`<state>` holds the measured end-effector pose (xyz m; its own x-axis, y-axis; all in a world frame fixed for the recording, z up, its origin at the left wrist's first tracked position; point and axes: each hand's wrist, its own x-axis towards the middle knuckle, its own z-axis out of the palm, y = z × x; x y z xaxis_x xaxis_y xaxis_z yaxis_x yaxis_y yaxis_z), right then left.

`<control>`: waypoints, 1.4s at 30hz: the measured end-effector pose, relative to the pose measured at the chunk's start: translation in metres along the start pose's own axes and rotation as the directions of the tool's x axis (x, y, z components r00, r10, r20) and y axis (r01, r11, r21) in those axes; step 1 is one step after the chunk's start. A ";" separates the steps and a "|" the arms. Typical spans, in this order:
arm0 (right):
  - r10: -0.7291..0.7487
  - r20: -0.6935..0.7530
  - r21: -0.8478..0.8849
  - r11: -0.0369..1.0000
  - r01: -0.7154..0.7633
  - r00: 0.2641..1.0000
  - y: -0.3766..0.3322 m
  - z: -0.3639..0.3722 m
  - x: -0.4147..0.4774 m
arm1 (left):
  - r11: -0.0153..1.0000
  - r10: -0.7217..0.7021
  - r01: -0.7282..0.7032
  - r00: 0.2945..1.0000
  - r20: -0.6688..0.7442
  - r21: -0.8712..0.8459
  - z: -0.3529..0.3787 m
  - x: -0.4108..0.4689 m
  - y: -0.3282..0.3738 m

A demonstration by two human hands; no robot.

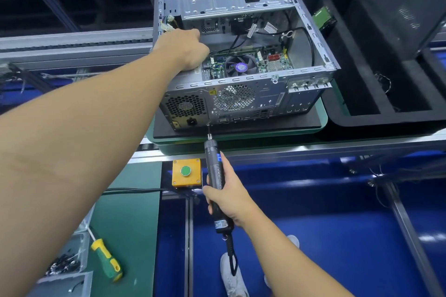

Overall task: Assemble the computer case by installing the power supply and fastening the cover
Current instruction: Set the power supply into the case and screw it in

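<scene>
Right hand (229, 196) around screwdriver (212, 150), bit (208, 129) toward case (241, 99)

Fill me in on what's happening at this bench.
A person is assembling an open computer case, its side cover off. The right hand grips an electric screwdriver, bit tip at the case's rear beside the power supply. The left hand reaches inside at the far left corner, fingers curled; whether it holds anything is hidden.

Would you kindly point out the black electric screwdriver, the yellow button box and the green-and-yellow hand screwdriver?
black electric screwdriver (212, 152): head view, upper barrel.
yellow button box (193, 179): head view, yellow top face.
green-and-yellow hand screwdriver (106, 260): head view, handle.
</scene>
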<state>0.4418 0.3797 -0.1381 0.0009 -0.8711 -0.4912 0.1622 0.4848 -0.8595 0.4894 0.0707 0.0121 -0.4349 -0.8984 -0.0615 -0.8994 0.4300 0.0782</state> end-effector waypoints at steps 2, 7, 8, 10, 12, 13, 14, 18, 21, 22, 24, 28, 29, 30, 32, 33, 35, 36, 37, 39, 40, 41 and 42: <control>-0.021 0.000 -0.075 0.997 0.021 1.000 0.002 -0.003 -0.004 | 1.000 0.002 -0.002 1.000 0.003 -0.006 -0.001 -0.001 0.000; -0.018 0.022 -0.095 0.995 0.020 1.000 0.009 -0.022 -0.019 | 0.999 -0.034 0.033 0.999 -0.009 -0.036 -0.002 -0.008 0.001; -0.026 0.021 -0.089 0.996 0.028 0.999 0.008 -0.028 -0.023 | 0.998 -0.029 0.027 0.999 -0.019 -0.059 -0.003 -0.010 0.002; -0.053 0.008 -0.088 0.995 0.054 0.999 0.003 -0.041 -0.031 | 0.988 0.042 -0.054 0.995 -0.087 -0.145 -0.004 -0.015 0.005; -0.073 -0.009 -0.083 0.994 0.072 0.997 -0.002 -0.052 -0.038 | 0.950 0.148 -0.201 0.964 -0.220 -0.240 -0.006 -0.024 0.007; -0.085 -0.023 -0.087 0.993 0.082 0.996 -0.007 -0.061 -0.042 | 0.927 0.191 -0.272 0.935 -0.298 -0.259 -0.007 -0.028 0.012; -0.099 -0.032 -0.093 0.991 0.095 0.995 -0.012 -0.070 -0.047 | 0.908 0.218 -0.323 0.907 -0.360 -0.266 -0.006 -0.033 0.020; -0.151 -0.122 -0.111 0.984 0.138 0.981 -0.036 -0.112 -0.068 | 0.823 0.290 -0.445 0.863 -0.414 -0.352 -0.006 -0.047 0.085; -0.178 -0.205 -0.081 0.983 0.165 0.962 -0.055 -0.149 -0.084 | 0.740 0.349 -0.504 0.854 -0.386 -0.446 -0.007 -0.056 0.146; -0.187 -0.230 -0.063 0.982 0.178 0.955 -0.061 -0.163 -0.089 | 0.721 0.363 -0.518 0.848 -0.386 -0.460 -0.007 -0.059 0.165; -0.200 -0.284 -0.004 0.978 0.207 0.938 -0.072 -0.191 -0.096 | 0.672 0.399 -0.554 0.830 -0.390 -0.491 -0.007 -0.063 0.204; -0.192 -0.389 0.140 0.954 0.264 0.901 -0.090 -0.249 -0.105 | 0.599 0.493 -0.603 0.796 -0.350 -0.527 -0.003 -0.062 0.281; -0.199 -0.413 0.158 0.946 0.285 0.889 -0.094 -0.264 -0.106 | 0.606 0.504 -0.586 0.806 -0.310 -0.538 0.000 -0.058 0.301; -0.200 -0.434 0.172 0.939 0.298 0.879 -0.098 -0.280 -0.107 | 0.631 0.500 -0.546 0.830 -0.248 -0.551 0.005 -0.052 0.320; -0.189 -0.464 0.189 0.933 0.305 0.865 -0.105 -0.311 -0.106 | 0.733 0.452 -0.407 0.890 -0.057 -0.546 0.019 -0.034 0.354; -0.180 -0.472 0.195 0.933 0.301 0.863 -0.107 -0.326 -0.105 | 0.798 0.417 -0.338 0.907 0.052 -0.499 0.028 -0.022 0.368; -0.157 -0.475 0.211 0.935 0.285 0.866 -0.108 -0.355 -0.099 | 0.896 0.376 -0.290 0.898 0.227 -0.335 0.052 0.002 0.387; -0.145 -0.472 0.218 0.936 0.275 0.869 -0.109 -0.368 -0.096 | 0.922 0.362 -0.295 0.887 0.287 -0.250 0.065 0.012 0.392; -0.136 -0.466 0.223 0.938 0.264 0.874 -0.109 -0.381 -0.092 | 0.940 0.336 -0.293 0.879 0.338 -0.173 0.078 0.023 0.394; -0.122 -0.446 0.229 0.942 0.245 0.886 -0.107 -0.400 -0.083 | 0.960 0.274 -0.272 0.876 0.398 -0.063 0.102 0.042 0.393; -0.121 -0.433 0.231 0.943 0.240 0.893 -0.107 -0.408 -0.079 | 0.962 0.253 -0.274 0.873 0.417 -0.011 0.114 0.051 0.392; -0.123 -0.418 0.233 0.943 0.237 0.900 -0.106 -0.416 -0.074 | 0.956 0.240 -0.290 0.866 0.438 0.050 0.123 0.058 0.394; -0.128 -0.401 0.231 0.944 0.235 0.907 -0.105 -0.423 -0.069 | 0.941 0.237 -0.319 0.860 0.452 0.113 0.131 0.063 0.397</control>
<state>0.0077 0.4225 -0.0734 -0.4159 -0.8205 -0.3922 0.3811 0.2344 -0.8944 0.0994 0.1959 -0.0908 -0.6071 -0.6304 -0.4838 -0.7126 0.7013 -0.0196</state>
